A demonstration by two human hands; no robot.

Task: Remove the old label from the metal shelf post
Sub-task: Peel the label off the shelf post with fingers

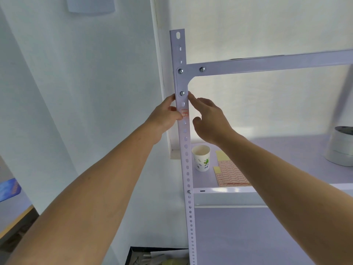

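Observation:
A white perforated metal shelf post (186, 150) runs up the middle of the head view. A small red-and-white label (185, 113) is stuck on its front face, below a screw. My left hand (164, 115) grips the post from its left side, thumb lying on the face just left of the label. My right hand (208, 119) is at the post's right edge, index finger stretched up along the edge above the label, other fingers loosely bent and holding nothing.
On the shelf board (286, 150) right of the post stand a paper cup (201, 157), a sheet of red labels (232, 174) and a metal tin (342, 148). A cross beam (267, 64) joins the post above. A dark box (152, 255) lies below.

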